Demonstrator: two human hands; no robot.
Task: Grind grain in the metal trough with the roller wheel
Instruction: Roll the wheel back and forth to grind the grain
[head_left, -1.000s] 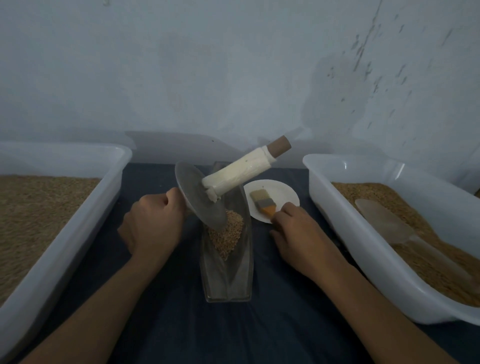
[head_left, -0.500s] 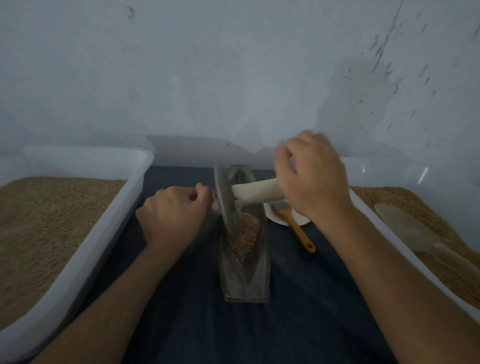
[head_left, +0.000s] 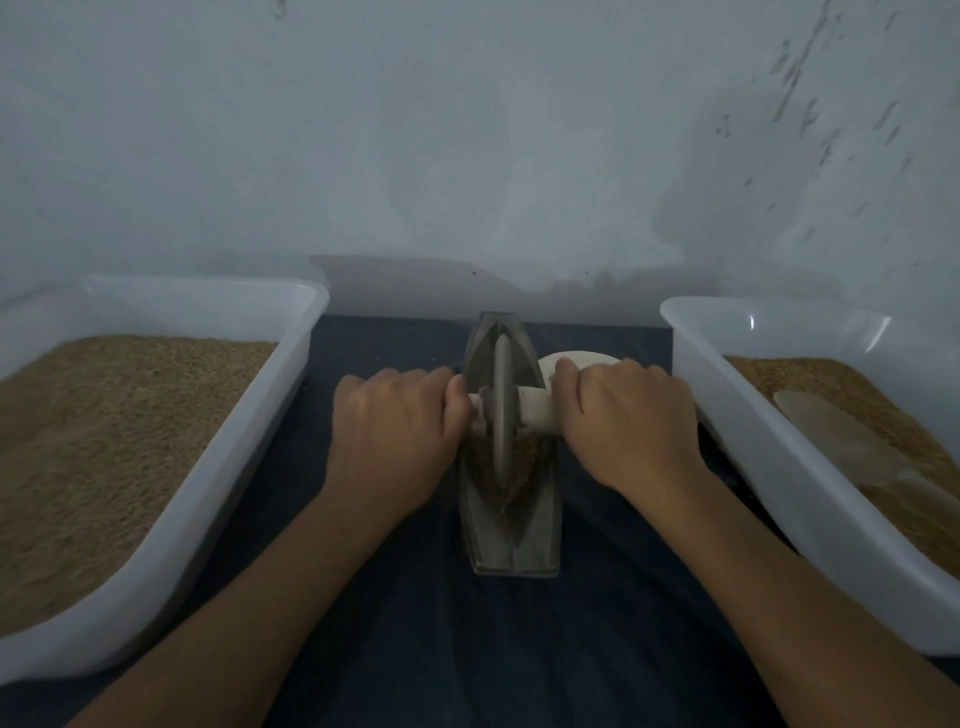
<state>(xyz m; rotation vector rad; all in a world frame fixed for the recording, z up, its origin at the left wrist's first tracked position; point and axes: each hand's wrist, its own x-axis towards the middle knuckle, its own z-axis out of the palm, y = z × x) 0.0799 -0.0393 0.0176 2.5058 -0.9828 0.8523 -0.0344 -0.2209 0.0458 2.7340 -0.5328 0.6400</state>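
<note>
Gripping the roller wheel (head_left: 501, 410) upright in the metal trough (head_left: 511, 540), ready to roll.

Your left hand (head_left: 392, 431) and right hand (head_left: 623, 421) each have fingers curled tight round the white axle on either side of the trough. Grain (head_left: 519, 475) sits heaped mid-trough, under and just behind the disc. Press unevenly and the wheel may tilt, ride up a trough wall and spill kernels onto the desk (head_left: 415, 649); the narrow trough, apparently unanchored, could also slide.
</note>
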